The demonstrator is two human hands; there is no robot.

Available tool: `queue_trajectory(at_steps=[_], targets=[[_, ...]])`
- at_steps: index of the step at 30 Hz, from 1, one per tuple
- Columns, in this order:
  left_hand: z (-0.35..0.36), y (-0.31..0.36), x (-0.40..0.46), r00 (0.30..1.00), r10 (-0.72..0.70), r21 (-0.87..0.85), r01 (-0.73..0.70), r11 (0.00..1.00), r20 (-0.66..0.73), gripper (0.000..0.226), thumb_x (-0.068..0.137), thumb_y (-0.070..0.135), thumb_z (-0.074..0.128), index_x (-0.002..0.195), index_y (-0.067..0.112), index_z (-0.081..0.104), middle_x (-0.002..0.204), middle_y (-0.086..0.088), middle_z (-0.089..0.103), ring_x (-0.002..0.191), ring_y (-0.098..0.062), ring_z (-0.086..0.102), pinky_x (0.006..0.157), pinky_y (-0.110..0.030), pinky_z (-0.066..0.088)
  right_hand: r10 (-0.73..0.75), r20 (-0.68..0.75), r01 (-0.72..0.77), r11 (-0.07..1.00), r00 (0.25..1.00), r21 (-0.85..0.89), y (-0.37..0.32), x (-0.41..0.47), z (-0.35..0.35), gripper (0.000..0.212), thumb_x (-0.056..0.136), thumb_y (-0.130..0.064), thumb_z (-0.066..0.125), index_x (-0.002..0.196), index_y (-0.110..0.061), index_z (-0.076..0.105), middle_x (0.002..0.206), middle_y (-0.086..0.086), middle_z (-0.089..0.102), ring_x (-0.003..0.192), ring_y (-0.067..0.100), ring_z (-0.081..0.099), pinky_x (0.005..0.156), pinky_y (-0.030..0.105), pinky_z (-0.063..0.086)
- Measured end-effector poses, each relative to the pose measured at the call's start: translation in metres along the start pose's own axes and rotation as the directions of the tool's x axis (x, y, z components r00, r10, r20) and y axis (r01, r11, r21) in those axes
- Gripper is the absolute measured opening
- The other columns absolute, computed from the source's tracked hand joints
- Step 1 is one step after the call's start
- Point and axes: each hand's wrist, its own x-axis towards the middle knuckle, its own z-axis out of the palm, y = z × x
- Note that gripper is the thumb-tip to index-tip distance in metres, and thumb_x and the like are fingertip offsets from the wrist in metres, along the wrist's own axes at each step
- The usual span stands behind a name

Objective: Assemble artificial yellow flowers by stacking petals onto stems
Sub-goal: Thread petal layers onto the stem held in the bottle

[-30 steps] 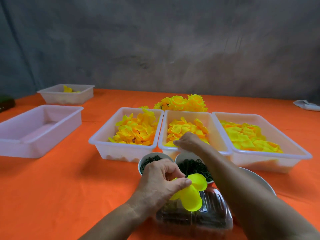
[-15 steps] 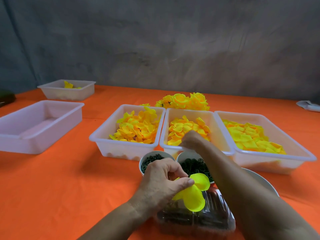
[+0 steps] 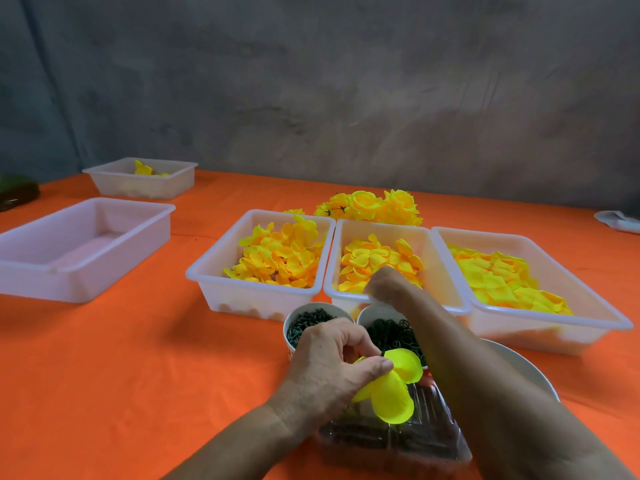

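Reaching right hand [image 3: 386,284] into middle bin [image 3: 446,271], grasp not discernible | left hand [image 3: 332,362] pinches flower [image 3: 393,393] | advice: lift one petal [image 3: 367,259] only, keep stem steady.

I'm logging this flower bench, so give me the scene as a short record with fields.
left hand: pinches a yellow flower over the clear tray
right hand: reaches into the middle bin of petals; fingers hidden
other bins: left bin and right bin hold petals
cups: two, dark green parts
finished flowers: behind the bins
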Motion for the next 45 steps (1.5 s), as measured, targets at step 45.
queue_trajectory(at_steps=[45], targets=[[0.002, 0.006, -0.003, 0.993, -0.116, -0.125, 0.114, 0.986, -0.005, 0.013, 0.07, 0.013, 0.081, 0.064, 0.015, 0.07, 0.064, -0.003, 0.064, 0.061, -0.013, 0.052, 0.058, -0.029, 0.041, -0.215, -0.129, 0.227, 0.537, 0.968, 0.812, 0.012, -0.111, -0.069, 0.013, 0.085, 0.001, 0.063, 0.085, -0.012, 0.06, 0.061, -0.004, 0.068, 0.053, 0.008, 0.067, 0.043, 0.015, 0.046]])
